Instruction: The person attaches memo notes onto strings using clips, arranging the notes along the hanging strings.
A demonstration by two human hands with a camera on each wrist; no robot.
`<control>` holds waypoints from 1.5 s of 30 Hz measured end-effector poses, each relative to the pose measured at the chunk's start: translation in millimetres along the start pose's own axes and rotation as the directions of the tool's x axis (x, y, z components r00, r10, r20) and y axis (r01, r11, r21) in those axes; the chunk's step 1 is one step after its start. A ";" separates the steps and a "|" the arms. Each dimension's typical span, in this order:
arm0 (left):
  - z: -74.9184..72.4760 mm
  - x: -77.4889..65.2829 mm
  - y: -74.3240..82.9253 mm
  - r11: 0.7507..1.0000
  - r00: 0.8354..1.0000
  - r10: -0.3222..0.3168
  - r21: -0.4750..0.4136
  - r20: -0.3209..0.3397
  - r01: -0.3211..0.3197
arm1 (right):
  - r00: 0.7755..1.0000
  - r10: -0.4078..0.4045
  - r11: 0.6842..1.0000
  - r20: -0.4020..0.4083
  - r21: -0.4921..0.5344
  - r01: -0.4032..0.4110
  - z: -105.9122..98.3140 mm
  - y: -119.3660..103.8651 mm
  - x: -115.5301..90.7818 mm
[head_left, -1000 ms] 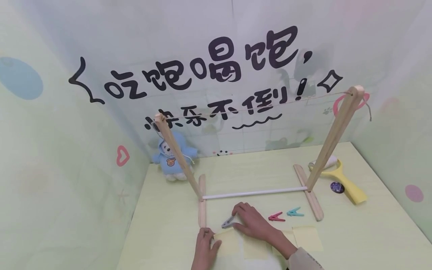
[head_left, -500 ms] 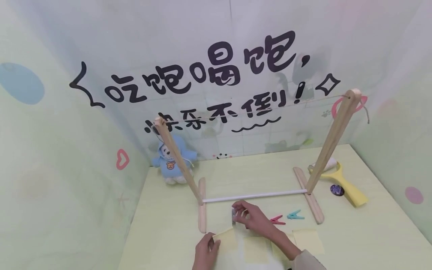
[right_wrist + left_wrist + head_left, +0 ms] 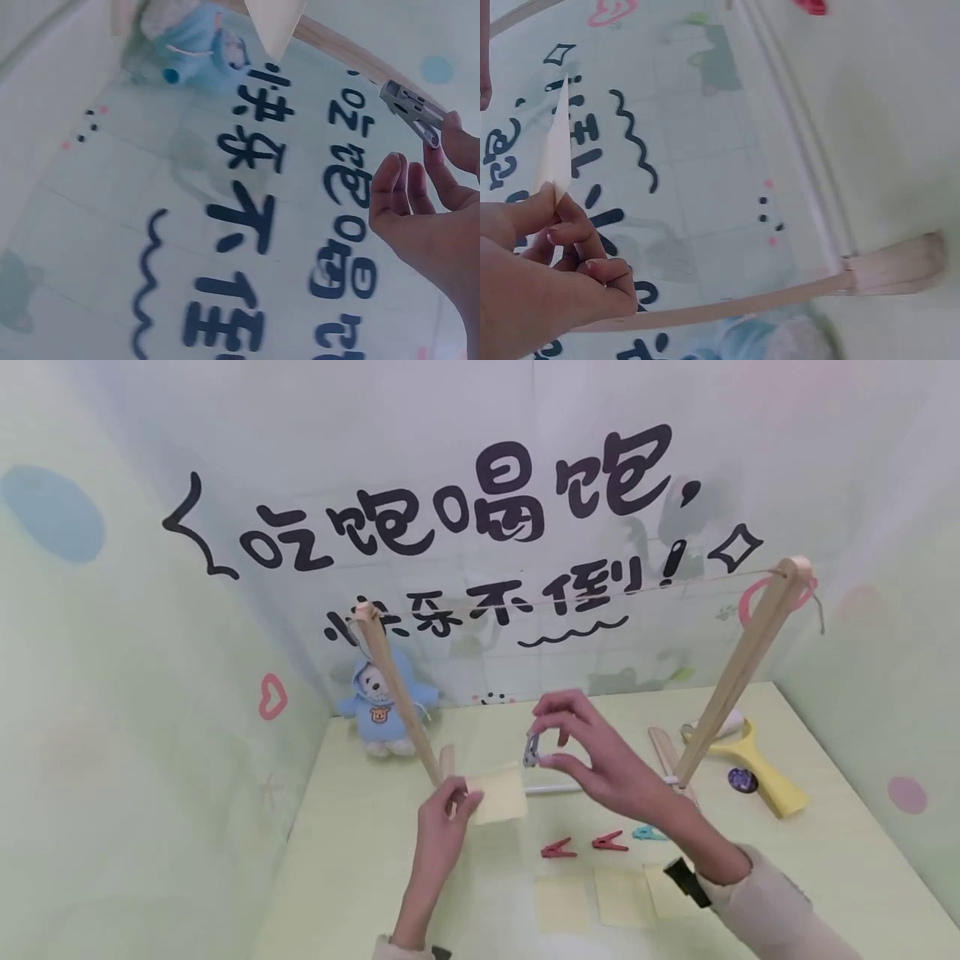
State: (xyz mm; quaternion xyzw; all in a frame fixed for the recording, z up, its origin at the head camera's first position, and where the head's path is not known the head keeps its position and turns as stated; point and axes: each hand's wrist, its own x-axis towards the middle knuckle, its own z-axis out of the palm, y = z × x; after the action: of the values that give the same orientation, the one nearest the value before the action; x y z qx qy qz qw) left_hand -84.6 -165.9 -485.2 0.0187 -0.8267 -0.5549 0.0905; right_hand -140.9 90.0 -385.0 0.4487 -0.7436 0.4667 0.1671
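Observation:
My left hand (image 3: 441, 827) pinches a pale yellow paper note (image 3: 498, 795) by its left edge, between thumb and fingers, held up above the table. In the left wrist view the note (image 3: 555, 154) appears almost edge-on. My right hand (image 3: 603, 760) is raised to the right of the note. It pinches a grey clothespin (image 3: 531, 749) between thumb and fingertips, with a small gap to the note. The right wrist view shows the clothespin (image 3: 412, 109) with its handle ends in the fingers. A string (image 3: 562, 595) stretches above both hands, between two wooden posts (image 3: 401, 693).
Two red clothespins (image 3: 558, 848) and a blue clothespin (image 3: 647, 832) lie before a white rod (image 3: 553, 788). Nearer are several yellow notes (image 3: 562, 902). A plush toy (image 3: 382, 718) sits at back left. At right lie a yellow lint roller (image 3: 768, 772) and a purple oval piece (image 3: 742, 779).
My right hand has picked the grey clothespin off the table and raised it. My left hand has lifted the leftmost note from the table. A second red clothespin has come into sight.

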 end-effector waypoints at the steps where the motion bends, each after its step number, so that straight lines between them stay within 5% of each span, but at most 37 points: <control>1: -1.3 8.2 10.9 1.000 1.000 0.014 -0.013 -0.006 -0.014 | 1.000 -0.021 1.000 -0.012 -0.013 0.021 -7.9 -6.3 8.5; 11: -14.6 62.7 100.0 0.977 0.979 0.195 -0.076 -0.064 -0.199 | 0.986 -0.160 0.980 -0.052 -0.131 0.153 -57.5 -39.8 82.7; 16: -19.2 80.9 131.9 0.963 0.963 0.263 -0.040 -0.057 -0.266 | 0.987 -0.136 0.980 -0.086 -0.158 0.121 -74.5 -45.1 112.9; 21: -21.4 95.3 154.9 0.959 0.963 0.261 -0.093 -0.069 -0.267 | 0.981 -0.096 0.982 -0.166 -0.177 0.066 -88.6 -41.4 138.1; 28: -23.5 105.7 169.6 0.960 0.970 0.227 -0.150 -0.083 -0.237 | 0.975 -0.044 0.990 -0.216 -0.140 0.014 -87.8 -32.6 154.7; 45: -23.6 110.7 173.7 0.953 0.972 0.209 -0.198 -0.110 -0.228 | 0.976 -0.049 0.994 -0.212 -0.103 0.028 -66.9 -22.4 162.4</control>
State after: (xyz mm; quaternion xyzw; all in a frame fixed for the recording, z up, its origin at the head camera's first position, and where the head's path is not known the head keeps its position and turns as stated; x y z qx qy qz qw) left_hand -177.3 -135.4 -302.3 -0.0580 -0.7558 -0.6242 0.1891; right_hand -221.8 59.8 -230.4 0.4013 -0.7347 0.4715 0.2773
